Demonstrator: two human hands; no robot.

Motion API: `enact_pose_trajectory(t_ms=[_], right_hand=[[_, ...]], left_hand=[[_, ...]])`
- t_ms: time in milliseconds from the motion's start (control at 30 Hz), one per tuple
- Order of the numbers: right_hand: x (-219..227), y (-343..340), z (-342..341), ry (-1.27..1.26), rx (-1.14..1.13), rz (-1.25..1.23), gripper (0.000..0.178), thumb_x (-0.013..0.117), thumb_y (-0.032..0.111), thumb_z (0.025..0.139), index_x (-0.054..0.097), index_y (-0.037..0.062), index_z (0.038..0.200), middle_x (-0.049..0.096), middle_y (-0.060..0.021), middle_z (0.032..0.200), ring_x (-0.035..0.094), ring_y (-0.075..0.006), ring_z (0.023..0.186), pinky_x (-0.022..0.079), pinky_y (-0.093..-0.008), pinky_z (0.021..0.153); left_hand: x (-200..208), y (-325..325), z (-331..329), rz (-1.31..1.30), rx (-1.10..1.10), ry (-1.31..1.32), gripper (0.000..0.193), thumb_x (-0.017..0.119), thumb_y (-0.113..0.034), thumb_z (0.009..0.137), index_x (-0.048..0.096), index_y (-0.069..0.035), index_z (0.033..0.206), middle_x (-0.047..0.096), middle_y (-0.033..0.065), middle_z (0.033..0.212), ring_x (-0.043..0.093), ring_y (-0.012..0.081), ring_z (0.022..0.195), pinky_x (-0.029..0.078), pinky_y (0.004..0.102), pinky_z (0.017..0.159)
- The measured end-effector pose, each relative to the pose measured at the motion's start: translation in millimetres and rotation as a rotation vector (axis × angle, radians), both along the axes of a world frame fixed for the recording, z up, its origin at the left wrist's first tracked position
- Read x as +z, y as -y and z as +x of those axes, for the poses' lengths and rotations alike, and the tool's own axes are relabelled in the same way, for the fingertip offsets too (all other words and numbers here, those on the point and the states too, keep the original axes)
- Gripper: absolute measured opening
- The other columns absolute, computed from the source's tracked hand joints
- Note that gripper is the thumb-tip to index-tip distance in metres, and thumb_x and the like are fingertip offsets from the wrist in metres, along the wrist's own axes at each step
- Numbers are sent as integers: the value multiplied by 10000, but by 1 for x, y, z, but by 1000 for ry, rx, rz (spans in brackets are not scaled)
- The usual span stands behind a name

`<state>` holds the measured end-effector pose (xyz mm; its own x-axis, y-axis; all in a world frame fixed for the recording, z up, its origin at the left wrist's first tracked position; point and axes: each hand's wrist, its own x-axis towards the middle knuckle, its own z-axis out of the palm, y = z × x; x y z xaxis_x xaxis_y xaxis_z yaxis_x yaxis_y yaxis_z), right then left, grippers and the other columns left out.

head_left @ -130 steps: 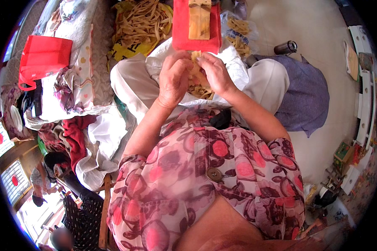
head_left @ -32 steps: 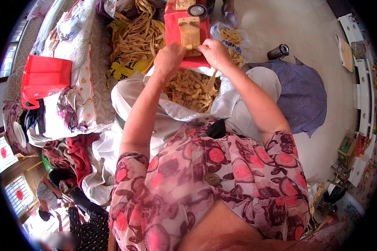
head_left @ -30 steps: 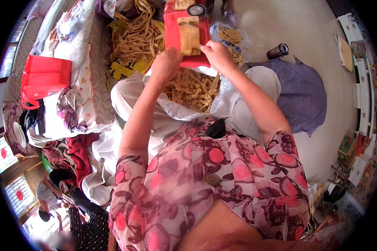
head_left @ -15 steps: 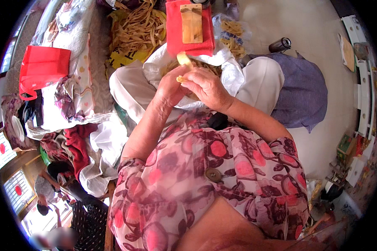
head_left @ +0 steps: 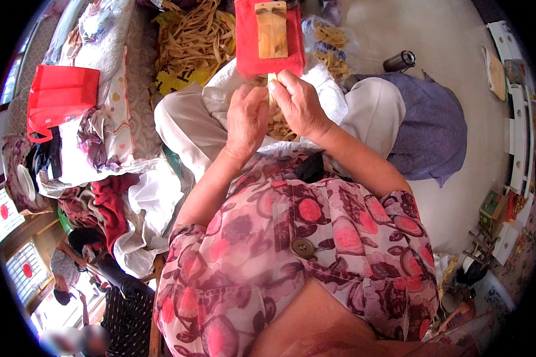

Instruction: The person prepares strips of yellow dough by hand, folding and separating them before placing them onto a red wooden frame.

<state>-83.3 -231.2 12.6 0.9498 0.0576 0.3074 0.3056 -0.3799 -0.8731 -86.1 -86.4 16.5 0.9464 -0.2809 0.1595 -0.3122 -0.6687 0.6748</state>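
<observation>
A narrow pale-yellow strip sits between the hands: the right hand pinches it; the left hand curls alongside, its grip hidden. Beneath, tan cut pieces lie in a white cloth. Just past the fingertips runs the edge of a red cloth bearing a wooden block; pale floor spreads rightward, around a dark bottle.

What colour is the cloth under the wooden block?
The cloth is red, seen best in the head view.
</observation>
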Motion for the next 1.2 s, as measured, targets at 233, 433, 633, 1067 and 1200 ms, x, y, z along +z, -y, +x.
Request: enact_pose_trajectory(t_ms=[233, 433, 633, 1067, 1200], right_hand=[[17, -7, -3, -439, 163, 570, 195, 517, 200, 906, 486, 11, 866, 566, -75, 688, 552, -156, 523, 444, -295, 494], [21, -8, -15, 153, 57, -224, 219, 551, 239, 869, 468, 37, 888, 585, -155, 673, 604, -337, 615, 469, -417, 531], [18, 6, -8, 266, 49, -375, 231, 608, 213, 850, 515, 34, 963, 628, -112, 757, 631, -276, 660, 479, -358, 532], [1, 6, -10, -409, 350, 573, 168, 579, 191, 893, 611, 32, 936, 533, 12, 654, 472, -71, 529, 393, -231, 482], [-2, 15, -10, -913, 485, 1148, 191, 552, 226, 910, 609, 50, 954, 399, 72, 589, 318, -17, 470, 252, -174, 415]], left_hand=[[-3, 4, 7, -276, -62, 435, 321, 529, 29, 735, 560, -24, 1050, 594, 149, 973, 572, 330, 944, 461, 372, 837], [3, 0, 11, -289, -110, 388, 257, 539, 22, 734, 553, -15, 988, 600, 131, 910, 587, 255, 801, 476, 322, 741], [-3, -3, 7, -846, -13, -480, 224, 425, -17, 873, 515, -14, 1079, 565, 26, 973, 541, 121, 872, 438, 244, 788], [-18, -18, 16, -417, -55, -25, 115, 496, -35, 907, 571, -9, 990, 602, 24, 895, 548, 114, 813, 442, 236, 757], [-19, -9, 16, -479, -6, -29, 113, 551, -104, 897, 604, -5, 890, 613, 13, 786, 558, 105, 714, 456, 238, 662]])
